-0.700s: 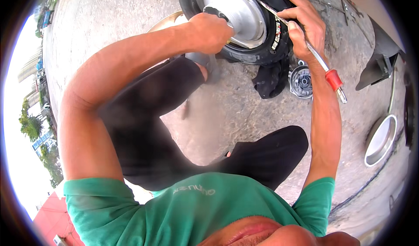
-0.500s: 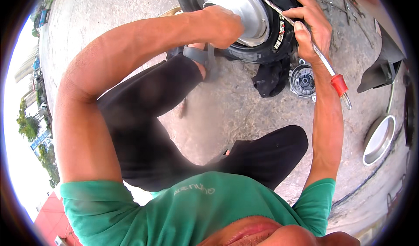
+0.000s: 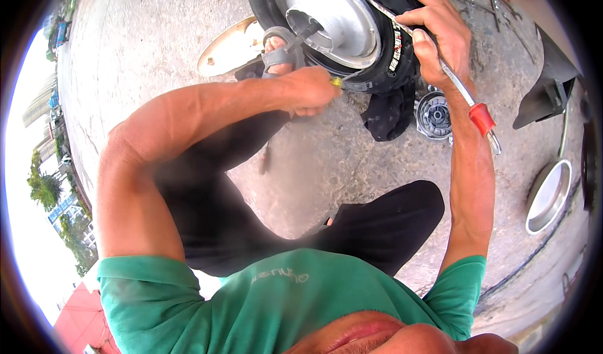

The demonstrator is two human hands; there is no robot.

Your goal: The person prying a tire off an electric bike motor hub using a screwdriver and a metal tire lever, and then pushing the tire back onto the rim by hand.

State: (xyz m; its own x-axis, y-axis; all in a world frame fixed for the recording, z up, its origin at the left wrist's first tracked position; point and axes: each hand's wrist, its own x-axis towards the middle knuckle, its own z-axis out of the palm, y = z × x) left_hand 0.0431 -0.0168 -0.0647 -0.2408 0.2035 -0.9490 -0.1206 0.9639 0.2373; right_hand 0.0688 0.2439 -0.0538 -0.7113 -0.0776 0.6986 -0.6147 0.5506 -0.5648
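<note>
A black tyre [image 3: 402, 71] on a silver wheel hub [image 3: 361, 24] lies at the top of the view. My right hand [image 3: 443, 37] rests over the tyre's right side, its thumb and fingers closing on the shaft of a long red-handled screwdriver [image 3: 481, 118]. That shaft runs in between tyre and rim, and its handle lies along my right forearm. My left hand [image 3: 312, 90] is closed around a yellow-handled tool [image 3: 336, 83] just below the wheel's near edge. A thin shaft seems to reach from it toward the rim; most of the tool is hidden by my fingers.
My sandalled foot [image 3: 276, 58] is against the wheel's left side, near a cream-coloured cover [image 3: 229, 46]. Black cloth [image 3: 389, 115] and a round metal motor part [image 3: 434, 115] lie right of centre. A metal pan [image 3: 548, 197] and a dark panel [image 3: 549, 84] are further right.
My left hand has come down from the hub to the wheel's near edge, with a yellow handle now showing. The hub's middle has come into sight. My right hand stays on the tyre.
</note>
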